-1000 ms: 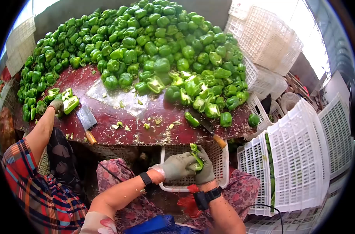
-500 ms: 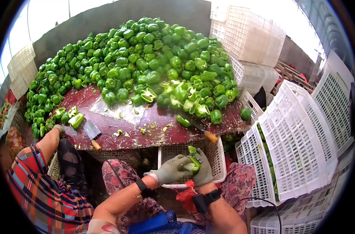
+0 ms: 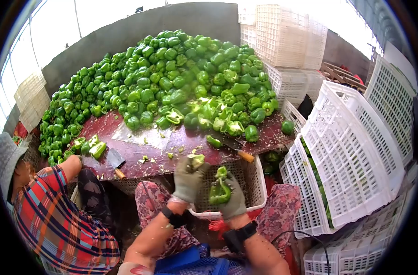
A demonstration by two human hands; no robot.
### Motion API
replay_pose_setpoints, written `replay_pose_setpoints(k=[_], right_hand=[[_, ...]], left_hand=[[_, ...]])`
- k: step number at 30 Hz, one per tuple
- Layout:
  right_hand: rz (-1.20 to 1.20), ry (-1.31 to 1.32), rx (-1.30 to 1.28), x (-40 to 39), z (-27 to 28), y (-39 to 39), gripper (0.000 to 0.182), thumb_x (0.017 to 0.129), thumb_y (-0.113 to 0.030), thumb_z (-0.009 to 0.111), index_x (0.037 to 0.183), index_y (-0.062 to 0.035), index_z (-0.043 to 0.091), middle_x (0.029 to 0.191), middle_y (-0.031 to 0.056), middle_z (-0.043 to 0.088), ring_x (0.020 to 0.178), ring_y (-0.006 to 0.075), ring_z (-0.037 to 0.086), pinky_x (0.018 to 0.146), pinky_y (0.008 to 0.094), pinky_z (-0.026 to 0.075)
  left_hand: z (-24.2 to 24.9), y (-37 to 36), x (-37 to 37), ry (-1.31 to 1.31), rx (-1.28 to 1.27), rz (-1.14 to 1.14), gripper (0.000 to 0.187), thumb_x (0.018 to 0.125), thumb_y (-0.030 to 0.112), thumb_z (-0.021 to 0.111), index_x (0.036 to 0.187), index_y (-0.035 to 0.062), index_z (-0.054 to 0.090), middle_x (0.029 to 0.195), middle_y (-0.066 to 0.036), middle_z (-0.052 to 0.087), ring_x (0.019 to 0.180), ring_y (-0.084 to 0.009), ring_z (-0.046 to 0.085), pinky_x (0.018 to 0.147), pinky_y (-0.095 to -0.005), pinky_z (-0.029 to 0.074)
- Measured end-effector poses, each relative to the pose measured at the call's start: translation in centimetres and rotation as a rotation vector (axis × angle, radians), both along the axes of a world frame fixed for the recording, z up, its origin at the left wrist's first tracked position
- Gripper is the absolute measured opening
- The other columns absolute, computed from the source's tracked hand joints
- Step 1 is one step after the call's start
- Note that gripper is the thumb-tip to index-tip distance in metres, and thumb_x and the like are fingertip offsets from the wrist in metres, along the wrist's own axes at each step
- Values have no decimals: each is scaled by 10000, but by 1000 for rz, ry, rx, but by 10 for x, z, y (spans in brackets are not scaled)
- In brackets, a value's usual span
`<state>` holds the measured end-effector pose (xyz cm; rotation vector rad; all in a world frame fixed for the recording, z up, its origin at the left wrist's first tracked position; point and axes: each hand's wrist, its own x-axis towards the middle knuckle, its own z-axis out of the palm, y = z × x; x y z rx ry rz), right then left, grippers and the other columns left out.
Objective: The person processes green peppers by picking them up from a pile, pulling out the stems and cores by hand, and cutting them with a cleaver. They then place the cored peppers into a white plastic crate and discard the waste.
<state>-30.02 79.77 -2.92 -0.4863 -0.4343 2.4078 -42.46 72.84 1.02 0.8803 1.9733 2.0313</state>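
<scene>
Over the white basket [image 3: 259,192], I see no readable writing; my right hand [image 3: 232,199] clamps a split green pepper [image 3: 219,191], my left hand [image 3: 189,178] pinches its core [image 3: 196,160].

Far ahead of you a big heap of green peppers [image 3: 172,73] slopes down onto a red table [image 3: 140,149]. Two cleavers lie on it: one [image 3: 116,161] near the left, one [image 3: 232,149] near the right. On your left a co-worker in a plaid shirt [image 3: 53,220] reaches to halved peppers [image 3: 92,146]. Stacked white crates [image 3: 282,36] stand far right; tilted crates [image 3: 351,151] lean near right.
</scene>
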Motion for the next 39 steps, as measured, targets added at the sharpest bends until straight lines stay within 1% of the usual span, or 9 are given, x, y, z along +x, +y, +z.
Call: replay_pose_setpoints(k=[3,8,12,16,19,22,25,30,39], right_hand=[[79,-271,555,16,10,34,418,879,-97,555,1292,-39,526,1105,122,622,945,239,636,867,373,530],[-228,-769,1782,49,60,74,432,853,-70,570,1279,-9,546,1137,219,603,1058,366,584,951,406,463],[-862,-611,1918,99,133,147,415,843,-15,602,1252,18,543,1100,203,606,1033,358,584,920,422,471],[-1511,-1128,1955,197,215,255,341,902,-74,607,1228,27,585,1089,233,632,981,382,609,848,421,485],[-1551,-2420,1642,232,245,276,536,871,-232,642,1365,-70,516,1277,235,574,1198,365,528,1042,475,375],[-1544,-1944,1869,198,222,237,481,910,-222,619,1355,-61,528,1347,210,539,1260,351,496,1088,467,344],[-1016,-1065,1771,98,130,211,410,871,-132,658,1245,24,591,1220,225,617,1079,352,623,947,415,482],[243,-1210,1842,-21,-15,199,550,876,-358,617,1317,-50,502,1221,191,603,1135,376,582,1019,480,421],[507,-1548,1857,-60,-94,224,425,874,-385,599,1168,-94,504,1150,155,620,1097,349,602,971,512,417]], left_hand=[[8,-11,-19,699,-320,18,315,780,170,802,1009,62,615,911,-97,580,789,-252,603,713,-365,507],[45,-31,-21,688,-936,-436,782,796,301,763,1472,160,396,1522,-243,318,1360,-409,396,1099,-434,395],[121,-66,-15,263,-859,-388,503,839,151,746,1308,98,571,1373,-126,522,1226,-276,557,987,-371,507],[106,-111,-72,467,-709,-161,388,807,95,751,1173,66,628,1232,-92,607,1054,-227,640,812,-324,546],[111,-118,-82,857,-786,13,377,789,102,756,1145,71,637,1202,-108,620,1041,-243,649,823,-338,545],[113,-81,-62,780,-806,-44,359,818,144,746,1155,82,637,1200,-114,626,1050,-272,647,865,-350,537],[72,-6,-57,616,-974,-305,383,894,304,674,1217,108,618,1239,-126,613,1093,-295,630,937,-379,515],[-28,118,-80,656,-1108,-173,472,911,361,620,1315,140,521,1291,-124,564,1185,-311,573,1011,-409,459],[-126,189,-112,731,-1167,-115,505,858,376,670,1247,117,479,1221,-127,561,1114,-325,590,915,-453,484]])
